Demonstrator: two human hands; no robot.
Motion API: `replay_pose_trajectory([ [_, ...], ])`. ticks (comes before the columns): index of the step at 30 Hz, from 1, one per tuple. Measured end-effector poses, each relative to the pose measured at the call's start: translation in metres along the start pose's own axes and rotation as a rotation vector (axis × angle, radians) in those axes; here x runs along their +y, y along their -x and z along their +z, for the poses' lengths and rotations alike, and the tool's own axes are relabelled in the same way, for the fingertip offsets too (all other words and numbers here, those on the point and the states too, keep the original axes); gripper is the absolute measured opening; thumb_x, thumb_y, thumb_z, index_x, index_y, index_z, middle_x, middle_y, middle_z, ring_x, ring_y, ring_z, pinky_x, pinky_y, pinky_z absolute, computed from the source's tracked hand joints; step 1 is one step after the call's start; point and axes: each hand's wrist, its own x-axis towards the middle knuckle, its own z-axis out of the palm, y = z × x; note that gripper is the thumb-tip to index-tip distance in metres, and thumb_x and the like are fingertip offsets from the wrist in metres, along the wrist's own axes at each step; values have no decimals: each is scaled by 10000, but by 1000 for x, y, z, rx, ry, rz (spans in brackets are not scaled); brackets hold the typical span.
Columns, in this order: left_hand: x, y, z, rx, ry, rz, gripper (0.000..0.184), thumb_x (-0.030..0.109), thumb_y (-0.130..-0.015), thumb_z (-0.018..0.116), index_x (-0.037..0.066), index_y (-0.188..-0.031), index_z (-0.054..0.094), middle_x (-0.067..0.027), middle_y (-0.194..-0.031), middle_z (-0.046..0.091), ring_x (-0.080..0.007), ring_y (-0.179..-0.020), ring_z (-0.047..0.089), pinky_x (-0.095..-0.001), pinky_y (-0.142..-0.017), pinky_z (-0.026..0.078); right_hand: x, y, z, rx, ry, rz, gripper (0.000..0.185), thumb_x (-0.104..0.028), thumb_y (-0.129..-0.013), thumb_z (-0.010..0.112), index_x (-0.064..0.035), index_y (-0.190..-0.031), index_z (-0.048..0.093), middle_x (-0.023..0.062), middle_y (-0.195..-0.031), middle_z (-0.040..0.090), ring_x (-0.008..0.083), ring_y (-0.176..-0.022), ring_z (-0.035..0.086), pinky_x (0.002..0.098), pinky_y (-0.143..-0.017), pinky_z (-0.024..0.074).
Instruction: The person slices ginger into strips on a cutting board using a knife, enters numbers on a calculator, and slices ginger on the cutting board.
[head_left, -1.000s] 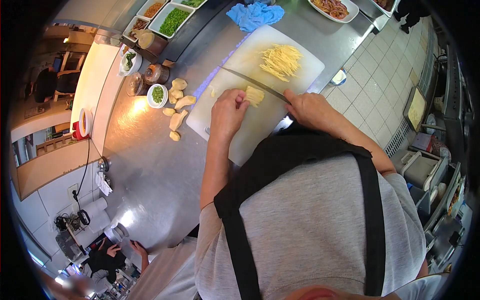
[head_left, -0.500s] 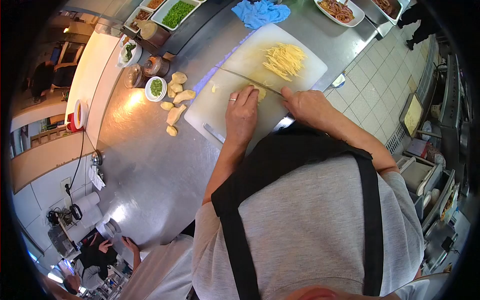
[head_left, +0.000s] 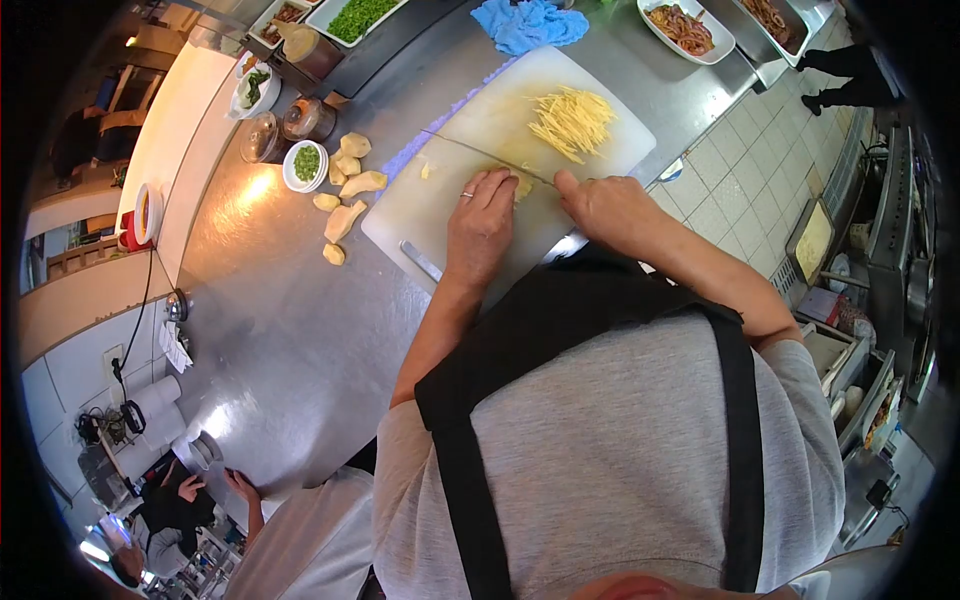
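A yellow piece (head_left: 523, 188) is partly covered on the cutting board (head_left: 420, 215), between the fingertips of the left hand (head_left: 484, 215) and the blade of the knife (head_left: 480, 152). It is probably steadied there by the left fingers, which are held close together and bent downward; whether it is pinched or only pressed cannot be made out. The knife's handle is wrapped by the right hand (head_left: 605, 210), with the fingers folded around it, and the blade is laid slantwise across the board, seemingly so that its edge can be met near the fingertips. Farther up the board, thin yellow strips (head_left: 573, 122) are heaped apart from the blade, likely so that room is kept around it. Along the board's left edge a purple cloth (head_left: 404, 160) is seen, perhaps put there against slipping. Beyond it, pale yellow chunks (head_left: 345, 220) are grouped on the steel counter (head_left: 300, 320), apparently within reach, beside stacked white bowls (head_left: 318, 181) topped with chopped greens. A crumpled blue cloth (head_left: 530, 25) is left past the far edge.
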Motion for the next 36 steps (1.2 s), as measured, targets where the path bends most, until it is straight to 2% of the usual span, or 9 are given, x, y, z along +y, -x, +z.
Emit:
replay_pose_trajectory([
  [5,-3,1,2,1,11,-10,227,-6,-783,613,8,-1005,659,-119,-1072,658,-296,-1051,620,-369,-907,510,-9,16,-21,-21,-6,6,180,-206,-954,507,-42,-964,435,170,-646,643,392,-616,650,508,-541,506],
  [8,-2,0,1,7,11,-9,229,-8,-780,610,11,-1004,660,-115,-1073,657,-295,-1055,620,-369,-902,512,2,-1,10,9,-9,28,186,-210,-951,514,-43,-969,435,176,-659,647,391,-638,656,512,-567,511],
  [11,-1,0,0,-1,17,-9,227,-7,-780,611,11,-1001,661,-112,-1076,656,-291,-1057,620,-366,-894,516,2,-5,-5,-35,16,8,186,-207,-951,514,-41,-968,432,176,-653,644,390,-635,656,510,-565,511],
  [14,-1,0,-2,-7,40,-33,160,12,-828,657,0,-986,680,-112,-1058,666,-289,-1044,630,-372,-907,506,-14,14,-36,-45,68,-12,101,-99,-890,493,-19,-940,457,187,-662,652,364,-638,680,478,-539,531],
  [20,-2,0,1,27,20,-8,227,-8,-775,614,14,-996,664,-106,-1059,653,-279,-1059,623,-354,-880,524,-1,-4,-3,-10,-4,-6,102,-121,-913,475,-23,-940,457,184,-668,655,371,-640,677,480,-547,528],
  [23,-1,0,-1,17,25,-19,217,-6,-778,617,12,-989,668,-105,-1058,654,-274,-1061,624,-353,-877,525,-5,8,-22,-29,20,-8,186,-221,-959,505,-56,-986,423,171,-652,645,388,-634,654,515,-568,510],
  [29,-2,2,2,55,25,-6,202,-1,-773,632,6,-971,674,-103,-1046,654,-271,-1041,629,-354,-861,530,5,-6,12,36,-12,-10,184,-212,-953,518,-57,-982,424,170,-654,646,381,-631,656,511,-553,508],
  [32,-2,1,0,42,25,2,202,-1,-771,638,5,-969,675,-106,-1041,654,-270,-1032,631,-352,-856,531,-4,0,-21,-27,21,-26,121,-136,-916,480,-27,-954,445,185,-662,651,377,-636,672,496,-545,524],
  [36,-2,0,0,47,21,7,192,-5,-775,639,-1,-964,676,-105,-1038,655,-266,-1036,630,-348,-853,532,-6,10,-15,-23,14,5,180,-209,-953,518,-52,-975,434,171,-643,641,382,-612,651,517,-537,506],
])
